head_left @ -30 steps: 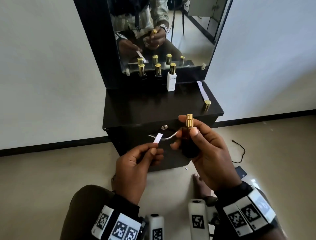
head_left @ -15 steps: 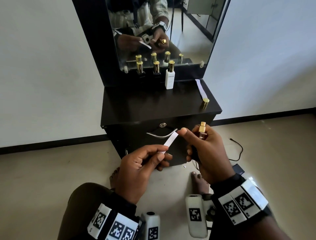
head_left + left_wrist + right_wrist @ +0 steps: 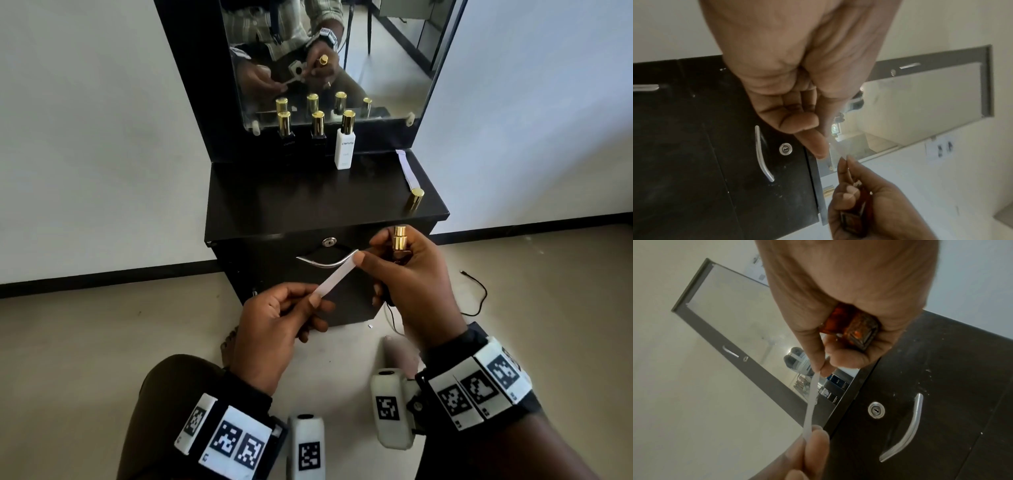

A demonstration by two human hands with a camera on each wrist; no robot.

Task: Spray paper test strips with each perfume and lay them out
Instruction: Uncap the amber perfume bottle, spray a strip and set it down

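Since the earlier frame: paper strip (image 3: 337, 279) drawn out longer, now spanning both hands. Left hand (image 3: 274, 329), lower centre: pinches strip's near end. Right hand (image 3: 414, 281), centre right: grips amber perfume bottle (image 3: 851, 327), gold sprayer (image 3: 399, 238) up, fingertip and thumb pinching strip's far end. Dresser top (image 3: 308, 202), upper centre: white bottle (image 3: 345, 147), loose gold cap (image 3: 415, 198), spare strip (image 3: 406, 168).
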